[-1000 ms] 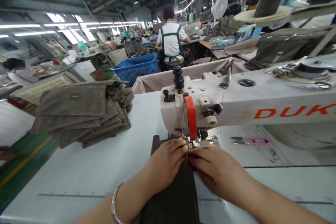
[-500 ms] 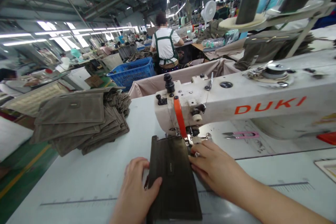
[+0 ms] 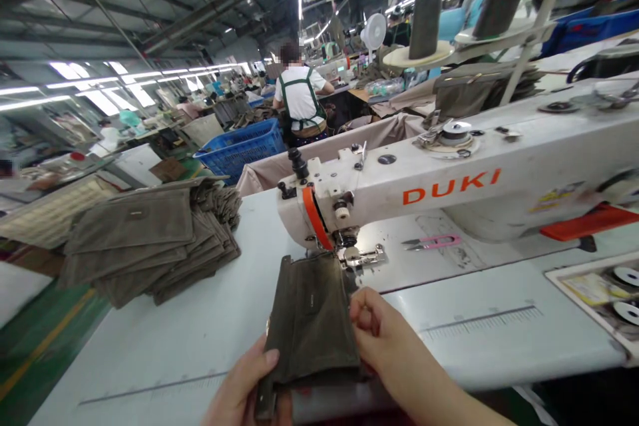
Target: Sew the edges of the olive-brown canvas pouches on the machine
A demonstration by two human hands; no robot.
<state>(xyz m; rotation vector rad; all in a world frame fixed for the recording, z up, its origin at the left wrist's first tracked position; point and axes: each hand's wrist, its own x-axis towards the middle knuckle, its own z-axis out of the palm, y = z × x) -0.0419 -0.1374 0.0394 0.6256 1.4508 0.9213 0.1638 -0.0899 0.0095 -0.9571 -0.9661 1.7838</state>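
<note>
A dark olive fabric bag panel (image 3: 322, 336) with a small label lies over the table's front, its far edge at the needle area of a white sewing machine (image 3: 379, 176). At the panel's lower left edge, my left hand (image 3: 242, 379) grips with the thumb on top and fingers underneath, partly hidden. My right hand (image 3: 384, 339) is closed on the right edge, fingertips curled against the cloth. Right of the presser foot, a metal guide (image 3: 367, 255) is fixed on the machine bed. The panel's near end is lifted slightly off the tabletop.
A stack of similar olive panels (image 3: 150, 233) sits at the table's left. Pink-handled thread snips (image 3: 434, 241) lie on the machine bed. A bobbin tray (image 3: 599, 293) is at the right edge. Beyond stand a blue crate (image 3: 244, 146) and a person (image 3: 301, 96) facing away.
My right hand has come back from the presser foot to the panel's right edge. The panel's near end has lifted, with my left hand lower on it. The view has swung right.
</note>
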